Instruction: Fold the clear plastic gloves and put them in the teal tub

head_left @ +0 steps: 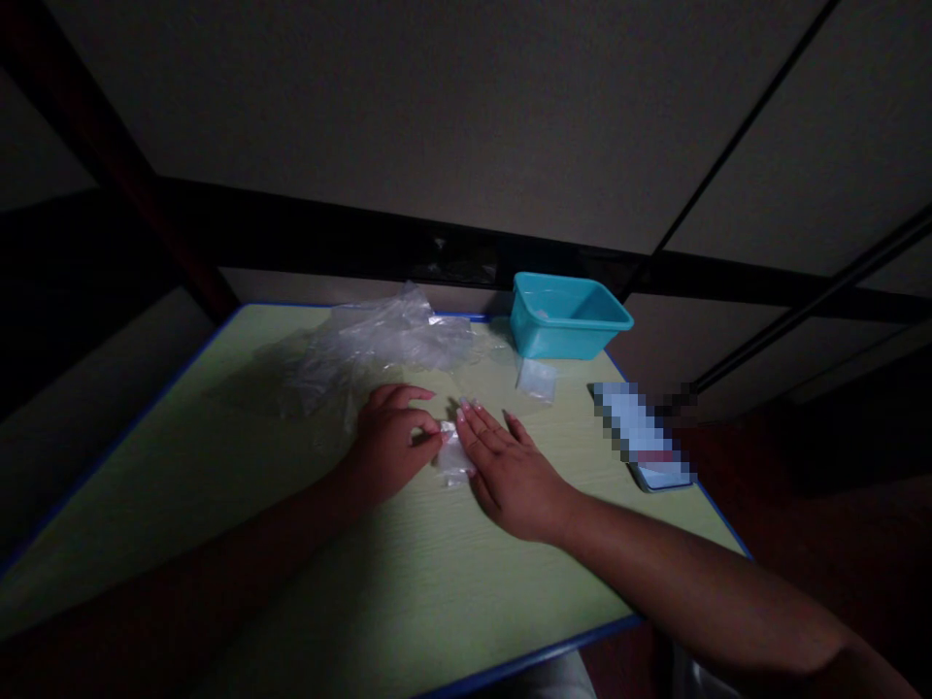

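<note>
A small plastic packet (454, 462), whitish and shiny, lies on the table between my hands. With thumb and forefinger, my left hand (393, 437) pinches its upper left edge, the other fingers curled above. My right hand (510, 471) lies flat, fingers stretched out, its fingertips and side pressing on the packet's right part and covering some of it. What is inside the packet is too dim to make out. Beyond my left hand spreads a loose heap of clear plastic bags (364, 340). Another small packet (537, 380) rests beyond my right hand.
A turquoise plastic basket (557, 335) stands at the far right of the pale green table (408, 582), which has a blue edge. Near the right edge lies a phone-like flat object (645, 437) with a blurred-out surface. A panelled wall (408, 116) rises behind the table.
</note>
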{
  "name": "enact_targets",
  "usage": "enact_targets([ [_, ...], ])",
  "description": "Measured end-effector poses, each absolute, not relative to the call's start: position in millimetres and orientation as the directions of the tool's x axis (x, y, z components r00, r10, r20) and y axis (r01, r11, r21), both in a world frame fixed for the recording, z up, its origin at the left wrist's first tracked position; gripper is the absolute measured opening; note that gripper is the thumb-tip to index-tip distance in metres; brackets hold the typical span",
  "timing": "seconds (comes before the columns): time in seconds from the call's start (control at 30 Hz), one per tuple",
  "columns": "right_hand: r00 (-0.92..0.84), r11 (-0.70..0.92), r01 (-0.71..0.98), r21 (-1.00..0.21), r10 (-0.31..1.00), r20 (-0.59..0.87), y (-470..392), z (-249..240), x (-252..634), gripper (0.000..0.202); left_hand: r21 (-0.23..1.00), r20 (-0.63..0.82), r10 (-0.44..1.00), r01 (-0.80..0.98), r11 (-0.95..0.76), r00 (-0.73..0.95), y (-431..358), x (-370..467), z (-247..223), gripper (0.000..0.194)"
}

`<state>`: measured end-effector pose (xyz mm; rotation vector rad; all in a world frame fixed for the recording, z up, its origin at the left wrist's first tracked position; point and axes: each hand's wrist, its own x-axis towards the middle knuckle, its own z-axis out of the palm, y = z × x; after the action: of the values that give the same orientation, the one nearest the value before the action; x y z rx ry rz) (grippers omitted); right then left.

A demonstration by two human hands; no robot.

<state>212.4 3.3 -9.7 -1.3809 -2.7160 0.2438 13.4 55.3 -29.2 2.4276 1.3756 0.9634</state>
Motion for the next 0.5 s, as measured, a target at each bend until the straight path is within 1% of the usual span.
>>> enact_targets([
  [0.1,-0.584,0.574,0.798,-0.185,0.812,-0.001,3.1,-8.6,211.7,0.066,0.44,0.45,0.819,0.709,-0.551,0.357,54.5,14.5,-28.9,0.015],
  [0.2,-0.581,0.571,0.799,-0.191,0.814,0.0,3.3,-8.1,211.2,0.066,0.417,0.474,0.814,0.729,-0.543,0.335,49.2,16.4,-21.8,0.008],
  [0.27,-0.581,0.571,0.798,-0.192,0.814,0.008,3.4,-8.4,211.3,0.066,0.365,0.519,0.775,0.727,-0.582,0.36,42.7,17.2,-14.3,0.003],
  [0.3,-0.579,0.57,0.799,-0.191,0.815,0.014,3.5,-8.8,211.3,0.066,0.313,0.544,0.727,0.702,-0.639,0.419,38.9,17.2,-10.8,0.001],
  [0.37,-0.575,0.568,0.801,-0.19,0.818,0.019,3.6,-9.7,211.1,0.066,0.196,0.559,0.567,0.568,-0.799,0.605,31.7,16.4,-6.3,0.009],
  [0.4,-0.573,0.566,0.802,-0.191,0.819,0.019,3.6,-10.1,211.0,0.065,0.151,0.544,0.483,0.486,-0.861,0.687,28.9,15.6,-5.7,0.013],
  [0.47,-0.568,0.56,0.806,-0.193,0.823,0.016,3.5,-10.6,210.5,0.064,0.107,0.506,0.378,0.378,-0.92,0.775,26.0,13.5,-7.4,0.019],
  [0.5,-0.565,0.556,0.808,-0.193,0.825,0.015,3.3,-10.6,210.2,0.064,0.098,0.491,0.367,0.368,-0.925,0.791,26.0,12.4,-9.3,0.021],
])
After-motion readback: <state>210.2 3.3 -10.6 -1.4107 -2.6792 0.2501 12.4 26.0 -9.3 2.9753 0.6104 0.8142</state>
